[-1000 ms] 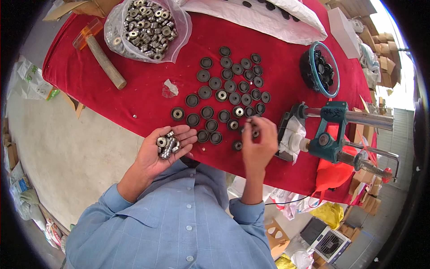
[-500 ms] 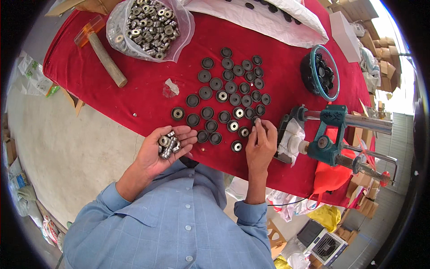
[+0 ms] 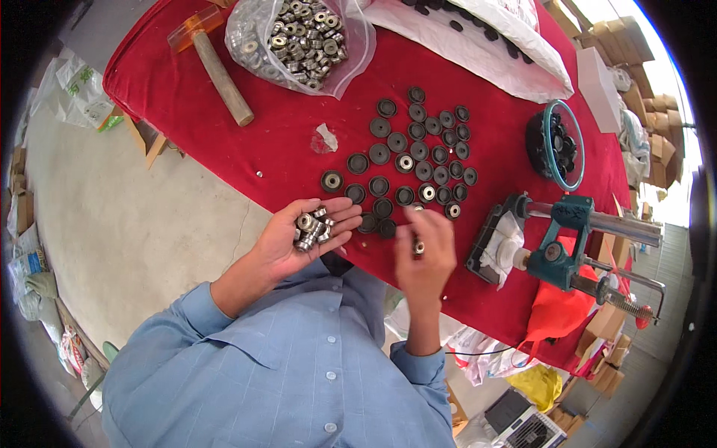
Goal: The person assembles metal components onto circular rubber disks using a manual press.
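My left hand (image 3: 287, 237) is palm up, cupping a small heap of shiny metal ball bearings (image 3: 312, 228) at the table's near edge. My right hand (image 3: 429, 250), smeared by motion, hovers over the near black round wheels; whether its fingers hold anything is unclear. A bearing-fitted wheel (image 3: 418, 248) shows partly beside its fingers. Several black wheels (image 3: 379, 154) lie in loose rows on the red cloth. Some have a bearing in the centre, such as the wheel at the left (image 3: 331, 180) and the one right of my hand (image 3: 452, 210).
A clear bag of bearings (image 3: 351, 63) stands at the back, beside a wooden-handled mallet (image 3: 224, 78). To the right are a teal-rimmed basket of black parts (image 3: 582, 149) and a green hand press (image 3: 554, 250). A white sack (image 3: 478, 56) with black pieces lies at the far side.
My right hand has drawn back toward me and left from the wheel near the press, which now shows a bearing in its centre. My left hand still holds its bearings. The view has shifted.
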### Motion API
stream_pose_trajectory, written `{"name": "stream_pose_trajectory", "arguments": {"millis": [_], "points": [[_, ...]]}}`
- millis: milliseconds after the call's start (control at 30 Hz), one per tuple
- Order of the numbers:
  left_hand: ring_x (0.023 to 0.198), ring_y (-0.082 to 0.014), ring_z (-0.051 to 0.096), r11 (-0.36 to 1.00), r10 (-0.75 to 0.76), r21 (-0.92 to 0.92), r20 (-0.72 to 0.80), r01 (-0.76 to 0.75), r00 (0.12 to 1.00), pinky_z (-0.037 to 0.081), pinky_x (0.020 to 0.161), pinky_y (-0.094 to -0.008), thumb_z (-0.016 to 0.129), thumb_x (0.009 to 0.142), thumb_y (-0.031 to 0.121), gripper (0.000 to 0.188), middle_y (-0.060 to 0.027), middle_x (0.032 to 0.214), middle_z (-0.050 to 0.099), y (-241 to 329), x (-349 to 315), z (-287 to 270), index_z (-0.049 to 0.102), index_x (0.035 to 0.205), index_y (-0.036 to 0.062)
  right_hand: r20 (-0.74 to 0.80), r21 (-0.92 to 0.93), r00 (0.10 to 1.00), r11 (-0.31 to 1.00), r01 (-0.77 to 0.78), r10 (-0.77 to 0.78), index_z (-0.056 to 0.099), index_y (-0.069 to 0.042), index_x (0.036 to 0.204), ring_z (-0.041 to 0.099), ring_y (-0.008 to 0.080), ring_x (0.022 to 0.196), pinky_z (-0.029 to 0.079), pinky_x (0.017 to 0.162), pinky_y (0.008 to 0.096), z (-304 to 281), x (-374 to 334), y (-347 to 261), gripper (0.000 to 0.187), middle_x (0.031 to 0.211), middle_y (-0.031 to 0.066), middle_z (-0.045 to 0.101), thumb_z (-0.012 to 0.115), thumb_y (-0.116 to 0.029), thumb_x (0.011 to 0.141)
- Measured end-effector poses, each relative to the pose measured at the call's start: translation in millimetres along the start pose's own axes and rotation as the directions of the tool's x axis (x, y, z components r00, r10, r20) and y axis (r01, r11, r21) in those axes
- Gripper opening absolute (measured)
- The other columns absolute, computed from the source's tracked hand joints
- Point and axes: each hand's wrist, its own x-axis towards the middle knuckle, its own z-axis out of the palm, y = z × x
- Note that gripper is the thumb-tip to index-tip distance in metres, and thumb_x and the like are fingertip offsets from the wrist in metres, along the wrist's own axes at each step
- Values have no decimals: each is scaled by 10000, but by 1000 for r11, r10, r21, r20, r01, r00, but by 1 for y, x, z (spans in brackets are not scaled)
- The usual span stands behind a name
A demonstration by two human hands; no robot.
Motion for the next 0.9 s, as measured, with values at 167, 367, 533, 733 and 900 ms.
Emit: {"name": "stream_pose_trajectory", "arguments": {"millis": [167,367,533,733,900], "points": [[1306,-266,627,1000,14,16,25,-14,1000,513,1124,-450,446,1076,256,495,-170,1402,655,-4,4,-13,579,1442,-48,171,129,968,978,165,-186,717,-51,1202,662,311,1014,518,878,427,40,1,-40,370,1147,115,672,773,-66,837],[1281,-253,638,999,32,3,28,-33,999,509,1129,-454,466,1066,260,496,-161,1392,662,-3,3,-15,585,1440,-44,188,123,963,978,171,-192,728,-30,1148,678,297,995,551,835,422,52,-3,-36,265,1128,118,675,696,-33,885],[1398,-334,561,997,-17,-71,15,18,1000,470,1173,-459,442,1075,264,539,-233,1513,563,2,0,-8,518,1482,-81,-21,15,998,998,53,-53,754,-31,1111,727,306,956,604,790,395,30,28,-7,224,1083,143,713,727,13,893],[1492,-401,451,994,-48,-99,71,55,996,470,1184,-489,429,1080,264,572,-286,1603,442,3,4,-9,462,1501,-123,-199,-119,979,993,8,-31,753,14,1098,722,310,924,601,771,385,23,64,47,192,1066,147,711,735,41,909],[1495,-409,443,992,-47,-113,88,57,995,466,1189,-490,425,1087,269,577,-295,1604,434,2,2,-12,454,1503,-130,-62,-334,991,938,93,-121,741,7,1136,679,330,985,574,846,414,33,60,56,217,1125,142,686,703,14,923]]}}
